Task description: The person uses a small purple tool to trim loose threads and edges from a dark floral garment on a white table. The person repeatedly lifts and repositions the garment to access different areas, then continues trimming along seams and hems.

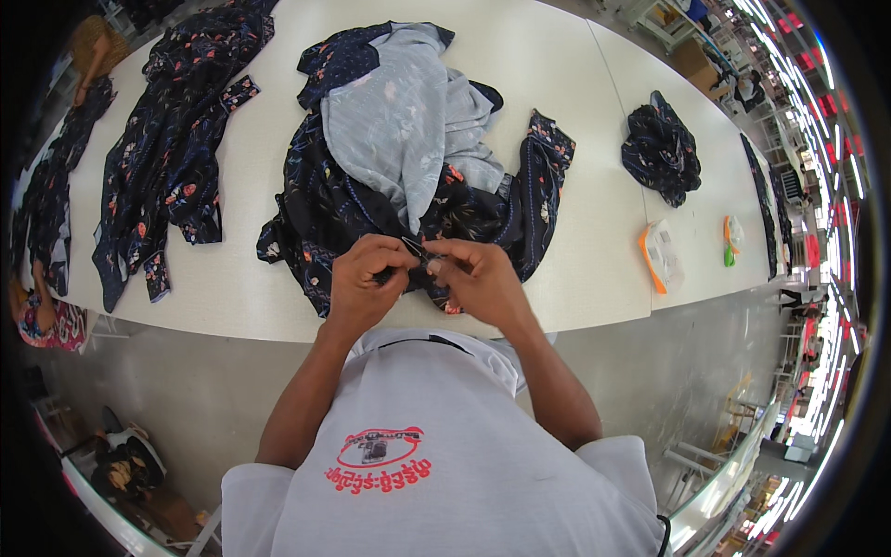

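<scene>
A dark floral garment [313, 174] lies bunched on the table before me, its pale grey-blue inner side [390, 132] turned up over the middle. My left hand [372, 275] pinches the garment's near edge between thumb and fingers. Close beside it, my right hand [480, 275] has thumb and forefinger together on a small, thin metal tool [412, 244], which looks like thread snips. The tool's pointed end lies between both hands, and its remainder is hidden by my fingers. One cuffed sleeve [546, 167] stretches out to the right of the pile.
Another floral garment [167, 153] lies along the white table [598, 278] at left. To the right are a bunched dark garment [661, 150], an orange-and-clear plastic packet [660, 256] and a small orange-and-green item [731, 240]. People's arms [97, 59] reach over garments at the far left.
</scene>
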